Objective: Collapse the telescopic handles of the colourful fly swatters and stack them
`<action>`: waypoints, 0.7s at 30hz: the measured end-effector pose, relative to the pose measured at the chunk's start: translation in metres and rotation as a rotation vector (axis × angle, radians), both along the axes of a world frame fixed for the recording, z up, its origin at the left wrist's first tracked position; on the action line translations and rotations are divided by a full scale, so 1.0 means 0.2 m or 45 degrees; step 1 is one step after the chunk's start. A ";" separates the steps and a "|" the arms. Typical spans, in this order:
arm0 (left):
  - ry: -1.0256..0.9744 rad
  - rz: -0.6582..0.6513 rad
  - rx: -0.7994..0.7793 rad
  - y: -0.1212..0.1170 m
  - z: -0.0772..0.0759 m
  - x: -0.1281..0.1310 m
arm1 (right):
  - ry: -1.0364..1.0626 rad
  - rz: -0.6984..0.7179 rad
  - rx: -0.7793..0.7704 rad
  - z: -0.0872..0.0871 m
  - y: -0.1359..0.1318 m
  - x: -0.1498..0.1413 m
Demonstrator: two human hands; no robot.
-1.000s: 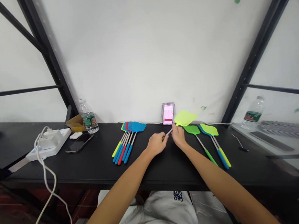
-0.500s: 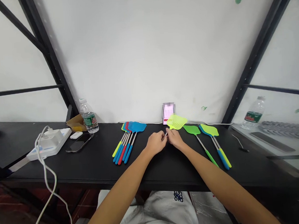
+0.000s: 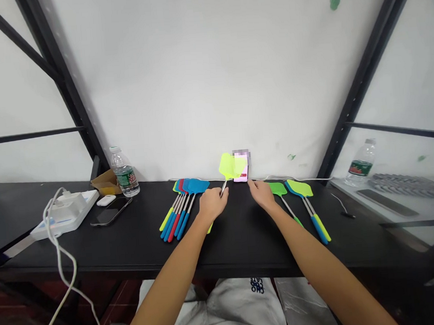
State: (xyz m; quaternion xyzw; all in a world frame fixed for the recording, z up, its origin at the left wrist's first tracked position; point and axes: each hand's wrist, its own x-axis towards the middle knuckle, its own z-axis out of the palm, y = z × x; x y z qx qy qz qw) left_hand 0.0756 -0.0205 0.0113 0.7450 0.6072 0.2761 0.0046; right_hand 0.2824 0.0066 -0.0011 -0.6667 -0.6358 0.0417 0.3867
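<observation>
My left hand (image 3: 213, 203) is closed around the metal shaft of a yellow-green fly swatter (image 3: 228, 166). Its head is raised toward the wall, partly in front of the lit phone, and a bit of its yellow grip shows below the hand. My right hand (image 3: 262, 194) is apart from that swatter, fingers loosely bent with nothing visible in them. Close beside it lies a green fly swatter (image 3: 278, 188). Farther right, a yellow-green swatter (image 3: 300, 188) overlaps a blue one. Left of my left hand, several fly swatters (image 3: 197, 186) with blue, red and yellow handles lie fanned out.
A lit phone (image 3: 241, 175) leans against the wall. At left are a water bottle (image 3: 126, 175), a cardboard box (image 3: 106, 183), a dark phone (image 3: 111, 211), a white case (image 3: 106, 200) and a power strip (image 3: 65, 214) with cables. A short cable (image 3: 347, 213) lies at right.
My hands have moved apart. The left has carried the yellow-green swatter leftward, its head tilting up; the right has let go of it and shifted right. The view has turned slightly.
</observation>
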 end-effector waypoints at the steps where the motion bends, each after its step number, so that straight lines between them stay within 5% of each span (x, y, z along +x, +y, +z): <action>1: 0.027 0.030 -0.010 0.00 0.00 -0.02 | -0.032 -0.070 -0.020 0.01 0.00 0.03; 10: 0.160 0.458 -0.200 0.07 0.00 -0.21 | -0.229 -0.658 -0.296 0.01 0.01 0.20; 21: 0.224 0.448 -0.300 0.11 -0.01 -0.28 | -0.121 -0.743 -0.552 0.00 0.02 0.30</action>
